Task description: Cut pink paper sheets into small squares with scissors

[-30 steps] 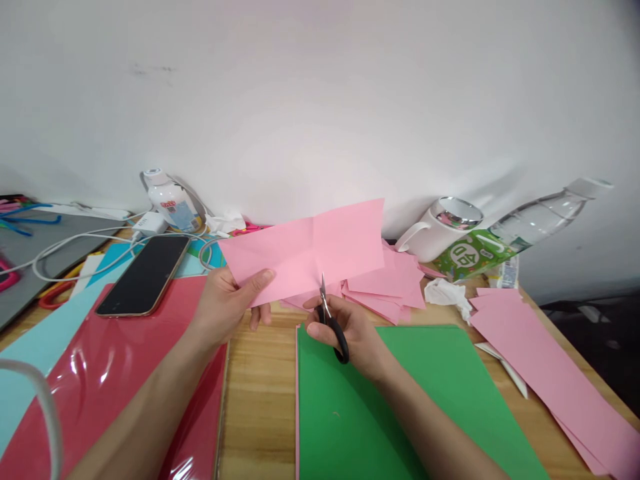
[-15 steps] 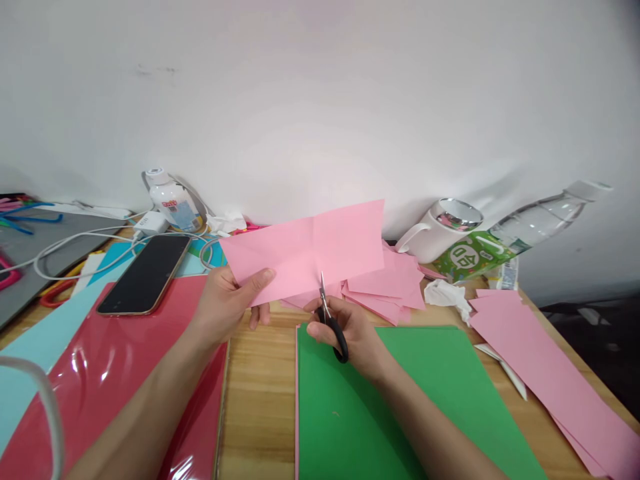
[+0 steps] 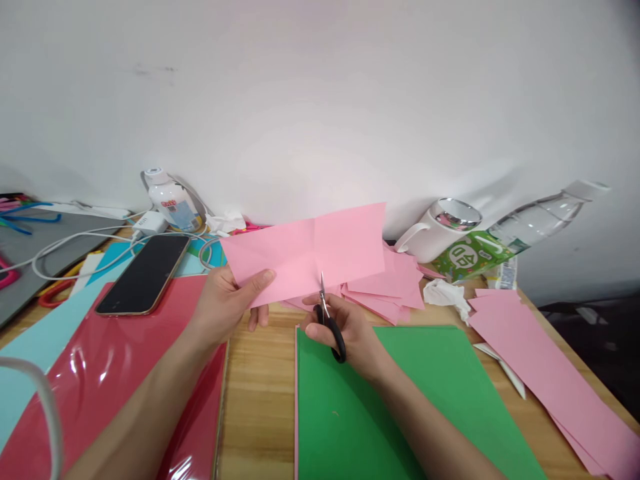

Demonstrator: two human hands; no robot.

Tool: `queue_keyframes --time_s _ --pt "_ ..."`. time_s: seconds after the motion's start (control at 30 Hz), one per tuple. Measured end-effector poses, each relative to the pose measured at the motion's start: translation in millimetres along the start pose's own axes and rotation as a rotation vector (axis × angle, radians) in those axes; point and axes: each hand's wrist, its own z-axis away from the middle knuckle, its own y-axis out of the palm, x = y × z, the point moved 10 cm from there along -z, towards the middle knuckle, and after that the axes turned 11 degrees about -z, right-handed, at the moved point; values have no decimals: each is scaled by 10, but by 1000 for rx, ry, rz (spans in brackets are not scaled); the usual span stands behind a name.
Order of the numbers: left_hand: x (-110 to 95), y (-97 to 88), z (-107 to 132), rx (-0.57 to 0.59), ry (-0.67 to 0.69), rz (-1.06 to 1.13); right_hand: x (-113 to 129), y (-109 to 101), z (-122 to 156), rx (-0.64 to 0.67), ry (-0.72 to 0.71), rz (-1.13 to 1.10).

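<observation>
My left hand (image 3: 233,300) pinches the lower left part of a pink paper strip (image 3: 280,253), thumb on the front face. A crease runs down the strip near its middle. My right hand (image 3: 347,330) is closed around the black handles of a pair of scissors (image 3: 331,330). The blades point up and meet the strip's lower edge near the crease. Behind the strip's right half lies a heap of pink paper pieces (image 3: 385,287). Below my right hand is a stack of green paper (image 3: 350,413).
Left of my hands are a black phone (image 3: 145,275), red paper in clear wrap (image 3: 110,373), a white bottle (image 3: 174,200) and cables. At right stand a white mug (image 3: 437,233), a tilted clear bottle (image 3: 540,217), a green packet (image 3: 473,253), crumpled tissue (image 3: 447,295) and long pink strips (image 3: 545,373).
The paper strip's right end has dipped slightly. The scissor handles look a little further apart, with the blades still at the strip's lower edge. My left hand keeps its hold.
</observation>
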Motion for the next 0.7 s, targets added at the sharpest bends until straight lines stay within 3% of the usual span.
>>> queue_keyframes --time_s 0.7 --pt "-9 8 13 5 -10 2 8 11 14 -1 30 27"
